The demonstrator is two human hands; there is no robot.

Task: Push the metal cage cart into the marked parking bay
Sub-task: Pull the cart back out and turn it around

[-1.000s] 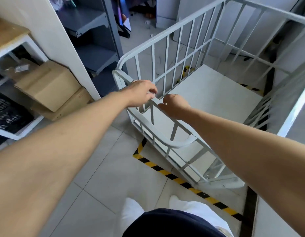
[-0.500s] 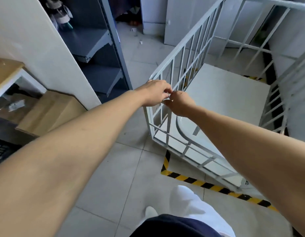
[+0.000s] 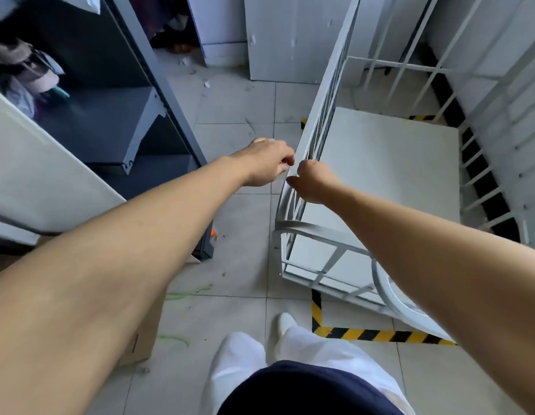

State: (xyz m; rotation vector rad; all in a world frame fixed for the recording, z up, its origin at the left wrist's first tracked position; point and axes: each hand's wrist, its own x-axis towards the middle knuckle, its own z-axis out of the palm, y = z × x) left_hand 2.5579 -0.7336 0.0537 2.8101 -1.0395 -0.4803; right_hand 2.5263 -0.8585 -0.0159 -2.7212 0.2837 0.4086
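Note:
A white metal cage cart (image 3: 329,109) with barred sides and a pale flat floor stands to my right, inside a bay marked by yellow-and-black floor tape (image 3: 380,335). My right hand (image 3: 311,182) is closed on the top rail at the cart's near left corner. My left hand (image 3: 267,164) is right beside it, fingers curled at the same rail; I cannot tell whether they touch it. The cart's near edge sits over the front tape line, and its left side runs along the tape's left leg.
A dark grey shelving unit (image 3: 134,115) stands to the left, with a white panel (image 3: 44,175) nearer me. A cardboard box (image 3: 140,339) lies on the floor under my left arm. White cabinets (image 3: 287,37) rise behind the cart. My white-trousered legs (image 3: 245,354) stand before the tape.
The cart has swung so its left side now runs almost straight away from me. Both hands have stayed at its near left corner. I have stepped forward and left, and the shelving is closer.

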